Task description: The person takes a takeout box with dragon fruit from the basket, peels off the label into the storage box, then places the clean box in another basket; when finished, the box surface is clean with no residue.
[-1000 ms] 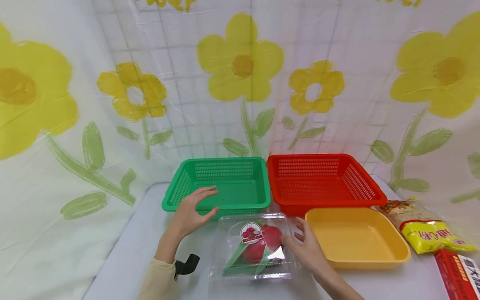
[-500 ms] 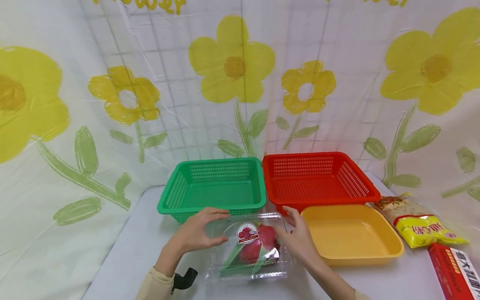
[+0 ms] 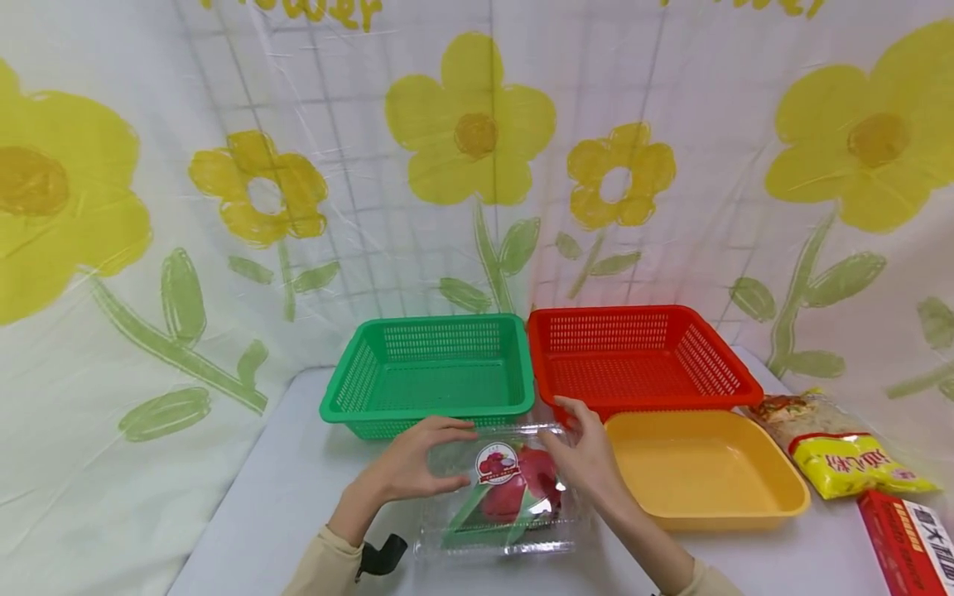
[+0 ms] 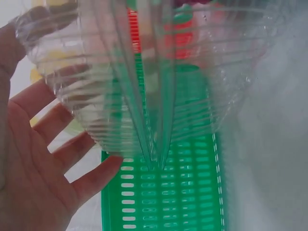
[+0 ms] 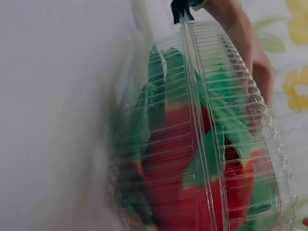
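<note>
A clear plastic clamshell box (image 3: 492, 543) stands on the white table in the head view, with a round label (image 3: 497, 463) on its lid. Through the plastic show red fruit (image 3: 505, 502) with green leaf-like parts. My left hand (image 3: 417, 462) is at the box's left side, thumb and fingers apart over the lid edge. In the left wrist view its fingers (image 4: 53, 120) spread beside the ribbed wall. On the other side, my right hand (image 3: 589, 459) reaches over the right edge, fingertips right at the lid. The right wrist view shows the box's seam and ribbed sides close up.
Behind the box are a green basket (image 3: 440, 410) and a red basket (image 3: 644, 403). A yellow tray (image 3: 708, 521) stands just right of my right hand. Farther right lie a yellow food packet (image 3: 850, 463) and a red carton (image 3: 890, 538). A flowered cloth (image 3: 358, 207) hangs behind.
My left hand has come down and rightward from above the green basket's front to the box's left edge. My right hand has shifted slightly up and left along the lid.
</note>
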`<state>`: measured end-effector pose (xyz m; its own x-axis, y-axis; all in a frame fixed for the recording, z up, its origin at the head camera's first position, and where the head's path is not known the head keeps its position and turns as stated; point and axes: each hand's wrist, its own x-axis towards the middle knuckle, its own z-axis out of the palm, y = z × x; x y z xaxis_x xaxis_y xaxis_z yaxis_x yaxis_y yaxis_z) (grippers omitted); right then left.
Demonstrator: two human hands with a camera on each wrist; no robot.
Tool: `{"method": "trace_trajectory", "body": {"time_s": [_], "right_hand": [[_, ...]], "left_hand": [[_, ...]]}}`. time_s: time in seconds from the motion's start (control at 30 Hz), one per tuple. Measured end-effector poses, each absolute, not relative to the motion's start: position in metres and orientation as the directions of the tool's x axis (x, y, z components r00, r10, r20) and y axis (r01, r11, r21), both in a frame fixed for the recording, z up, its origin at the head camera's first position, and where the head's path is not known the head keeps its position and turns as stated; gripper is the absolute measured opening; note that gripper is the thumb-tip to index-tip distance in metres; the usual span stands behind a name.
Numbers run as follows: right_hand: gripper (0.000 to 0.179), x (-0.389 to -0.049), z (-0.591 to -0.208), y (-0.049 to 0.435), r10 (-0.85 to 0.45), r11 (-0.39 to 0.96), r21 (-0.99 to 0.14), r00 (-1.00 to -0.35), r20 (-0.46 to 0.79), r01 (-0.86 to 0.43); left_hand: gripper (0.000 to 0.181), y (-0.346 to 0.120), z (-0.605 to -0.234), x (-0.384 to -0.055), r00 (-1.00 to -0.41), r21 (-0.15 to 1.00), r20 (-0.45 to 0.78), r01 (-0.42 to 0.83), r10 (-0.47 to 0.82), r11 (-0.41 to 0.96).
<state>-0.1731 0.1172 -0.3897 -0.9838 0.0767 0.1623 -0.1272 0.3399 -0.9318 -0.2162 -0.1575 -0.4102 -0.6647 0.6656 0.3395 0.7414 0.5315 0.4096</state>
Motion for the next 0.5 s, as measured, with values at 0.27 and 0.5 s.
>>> {"method": "trace_trajectory", "body": {"time_s": [0.27,0.5], "right_hand": [[0.045,-0.179,-0.388,0.111,0.061,0.349,-0.917,-0.972,0.227,-0.193],[0.040,-0.181,-0.385,0.112,0.018,0.378,-0.906,-0.977,0.213,-0.190]], "left_hand": [[0.056,-0.166,-0.405,-0.214,-0.674,0.410,0.307,0.731,0.672,0.545],[0.065,-0.172,-0.401,-0.214,-0.671,0.438,0.256,0.722,0.696,0.535]]}}
